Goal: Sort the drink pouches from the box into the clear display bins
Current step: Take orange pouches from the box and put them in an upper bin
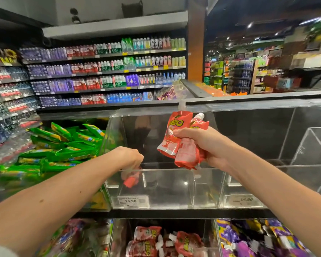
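The middle bin [167, 188] is wide open on top and roomy. Only our left hand [132, 156] and its red pouch [130, 182] dip in over the front wall [174, 175], while our right hand [206, 145] holds pouches [174, 140] above. Clear side walls [109, 138] box it in. Green packets [63, 147] heap high on the left, and a clear box [315, 143] hogs the right bin [248, 182].

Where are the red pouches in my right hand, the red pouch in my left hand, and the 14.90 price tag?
red pouches [176, 127], head view, printed front of the nearer pouch.
single pouch [131, 180], head view, its red body, blurred behind clear plastic.
price tag [132, 201], head view, the printed 14.90.
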